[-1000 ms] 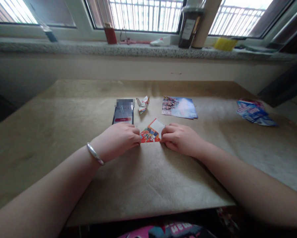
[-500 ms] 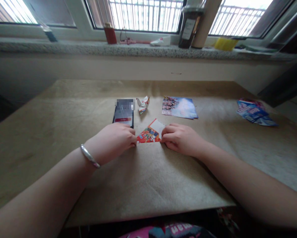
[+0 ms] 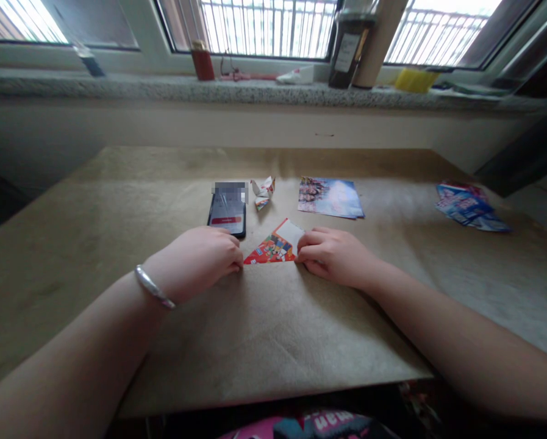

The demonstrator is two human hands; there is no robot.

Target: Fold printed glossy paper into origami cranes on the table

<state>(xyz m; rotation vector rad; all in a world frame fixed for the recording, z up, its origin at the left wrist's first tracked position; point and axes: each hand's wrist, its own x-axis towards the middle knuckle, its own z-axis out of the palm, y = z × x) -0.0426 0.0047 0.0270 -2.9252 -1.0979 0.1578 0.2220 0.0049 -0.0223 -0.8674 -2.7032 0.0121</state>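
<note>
A folded sheet of paper (image 3: 273, 249), red with a colourful print and a white patch, lies flat as a rough triangle on the table. My left hand (image 3: 209, 255), wearing a silver bangle at the wrist, has its fingers curled together at the paper's left corner. On the opposite side, the bent fingers of my right hand (image 3: 325, 251) pinch the right corner and hide it. A phone (image 3: 227, 210) lies just beyond my left hand. Behind the paper stands a small folded paper figure (image 3: 264, 192), white with coloured print.
Several blue-and-pink printed sheets (image 3: 330, 198) lie beyond my right hand. A loose pile of blue and red packets or cards (image 3: 472, 207) sits at the far right. The stone windowsill (image 3: 154, 91) holds a red bottle (image 3: 202, 61), a dark jar (image 3: 349, 52) and a yellow item (image 3: 414, 81).
My left hand has slid a little to the left along the paper's lower edge, showing more of the left corner and the phone's bottom. My right hand stays put.
</note>
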